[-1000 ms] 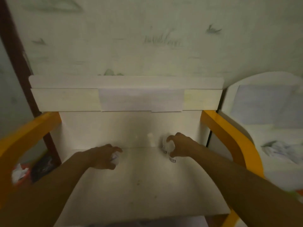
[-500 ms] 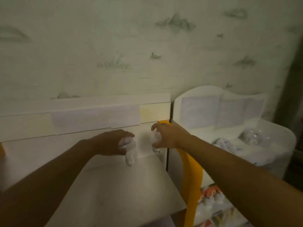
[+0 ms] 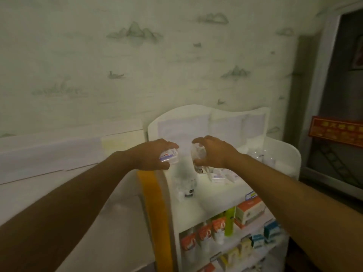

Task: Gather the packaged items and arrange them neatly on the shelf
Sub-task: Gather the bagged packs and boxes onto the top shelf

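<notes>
Left hand (image 3: 150, 156) grips a small white blue-printed packet (image 3: 168, 155); right hand (image 3: 213, 153) grips a clear wrapped packet (image 3: 198, 158).
Both have swung from the plain white shelf to above the white rounded shelf (image 3: 204, 208); placing looks next.

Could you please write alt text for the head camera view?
Left hand and right hand each hold a small clear packaged item above a white shelf bearing similar packets; boxed goods fill its lower tiers.

2 hands (image 3: 155, 154) (image 3: 213, 152) w/ packets above shelf top (image 3: 206, 201), boxes (image 3: 248, 212) on lower shelves.
</notes>
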`<state>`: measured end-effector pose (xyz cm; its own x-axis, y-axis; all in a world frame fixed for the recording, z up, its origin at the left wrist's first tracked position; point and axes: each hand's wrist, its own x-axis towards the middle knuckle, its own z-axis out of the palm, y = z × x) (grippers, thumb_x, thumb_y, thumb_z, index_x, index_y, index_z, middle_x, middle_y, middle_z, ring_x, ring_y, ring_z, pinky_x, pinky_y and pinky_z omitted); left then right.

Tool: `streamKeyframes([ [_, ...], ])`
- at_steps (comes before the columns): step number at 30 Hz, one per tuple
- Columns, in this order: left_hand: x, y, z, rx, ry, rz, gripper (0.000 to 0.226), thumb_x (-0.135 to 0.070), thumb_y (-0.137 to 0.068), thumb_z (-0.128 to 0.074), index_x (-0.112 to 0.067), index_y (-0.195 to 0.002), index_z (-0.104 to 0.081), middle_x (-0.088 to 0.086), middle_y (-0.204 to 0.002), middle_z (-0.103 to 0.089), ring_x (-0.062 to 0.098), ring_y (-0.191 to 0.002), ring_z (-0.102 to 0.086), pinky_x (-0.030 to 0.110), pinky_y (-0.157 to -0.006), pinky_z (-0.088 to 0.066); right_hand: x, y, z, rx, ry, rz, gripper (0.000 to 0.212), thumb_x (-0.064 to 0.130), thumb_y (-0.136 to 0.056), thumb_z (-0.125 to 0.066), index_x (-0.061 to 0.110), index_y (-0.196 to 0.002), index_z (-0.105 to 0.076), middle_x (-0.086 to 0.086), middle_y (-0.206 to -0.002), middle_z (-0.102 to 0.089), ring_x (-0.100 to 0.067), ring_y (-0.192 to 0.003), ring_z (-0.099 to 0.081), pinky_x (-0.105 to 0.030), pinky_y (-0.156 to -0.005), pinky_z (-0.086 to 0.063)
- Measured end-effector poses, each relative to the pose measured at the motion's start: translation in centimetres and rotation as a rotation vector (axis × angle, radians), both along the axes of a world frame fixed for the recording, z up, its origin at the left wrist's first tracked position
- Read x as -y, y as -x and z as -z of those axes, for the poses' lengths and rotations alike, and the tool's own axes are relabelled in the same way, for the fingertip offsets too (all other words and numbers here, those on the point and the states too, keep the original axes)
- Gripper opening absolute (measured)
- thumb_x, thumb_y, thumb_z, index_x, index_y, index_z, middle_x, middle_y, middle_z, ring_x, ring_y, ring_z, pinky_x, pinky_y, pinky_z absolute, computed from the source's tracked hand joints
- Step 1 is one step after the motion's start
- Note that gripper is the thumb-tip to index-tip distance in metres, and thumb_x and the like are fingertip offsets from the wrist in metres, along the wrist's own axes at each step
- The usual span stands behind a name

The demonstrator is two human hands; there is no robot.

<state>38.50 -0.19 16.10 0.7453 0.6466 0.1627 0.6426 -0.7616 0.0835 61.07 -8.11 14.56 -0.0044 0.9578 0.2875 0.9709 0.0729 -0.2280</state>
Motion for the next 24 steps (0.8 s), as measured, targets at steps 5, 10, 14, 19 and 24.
streamKeyframes([
  [5,0.7,-8.1,2.8,-0.103,0.002,0.014,0.070,-0.039,-0.083,-0.067,-0.035,-0.143,-0.033,-0.003,-0.140,-0.045,0.018,-0.126,-0.045,0.026,-0.100,-0.036,1.0,-8.6,3.6,-0.012,0.094,0.034,0.072,0.049,-0.079,-0.070,0.033,-0.142,-0.039,0.000,-0.138,-0.049,-0.024,-0.124,-0.050,-0.038,-0.098,-0.045],
  [10,-0.1,-11.2,6.1,-0.222,0.046,-0.027,0.069,-0.039,-0.082,-0.066,-0.038,-0.143,-0.033,-0.003,-0.140,-0.047,0.019,-0.124,-0.048,0.033,-0.103,-0.041,0.2,-13.1,7.1,-0.048,0.160,0.018,0.074,0.051,-0.079,-0.071,0.033,-0.142,-0.038,0.001,-0.139,-0.049,-0.023,-0.124,-0.050,-0.039,-0.099,-0.046],
  [14,-2.5,-12.1,6.8,-0.262,0.054,-0.069,0.069,-0.039,-0.082,-0.066,-0.040,-0.142,-0.032,-0.004,-0.142,-0.046,0.019,-0.125,-0.048,0.038,-0.103,-0.044,-2.8,-14.6,9.4,-0.065,0.203,-0.003,0.073,0.051,-0.079,-0.071,0.034,-0.142,-0.038,0.002,-0.139,-0.048,-0.022,-0.124,-0.049,-0.039,-0.098,-0.045],
  [19,-7.0,-12.3,7.5,-0.295,0.034,-0.083,0.072,-0.034,-0.081,-0.068,-0.040,-0.143,-0.031,-0.004,-0.142,-0.046,0.020,-0.123,-0.050,0.039,-0.102,-0.045,-8.4,-14.0,12.5,-0.064,0.264,-0.038,0.073,0.047,-0.080,-0.071,0.031,-0.143,-0.038,0.000,-0.141,-0.047,-0.022,-0.127,-0.048,-0.039,-0.099,-0.044],
  [24,-11.9,-12.7,8.3,-0.308,0.055,-0.089,0.075,-0.034,-0.081,-0.070,-0.038,-0.144,-0.029,-0.003,-0.145,-0.043,0.021,-0.122,-0.051,0.037,-0.099,-0.047,-15.0,-11.9,15.4,-0.061,0.342,-0.093,0.077,0.038,-0.077,-0.077,0.026,-0.143,-0.039,-0.005,-0.139,-0.049,-0.025,-0.127,-0.049,-0.040,-0.101,-0.045],
])
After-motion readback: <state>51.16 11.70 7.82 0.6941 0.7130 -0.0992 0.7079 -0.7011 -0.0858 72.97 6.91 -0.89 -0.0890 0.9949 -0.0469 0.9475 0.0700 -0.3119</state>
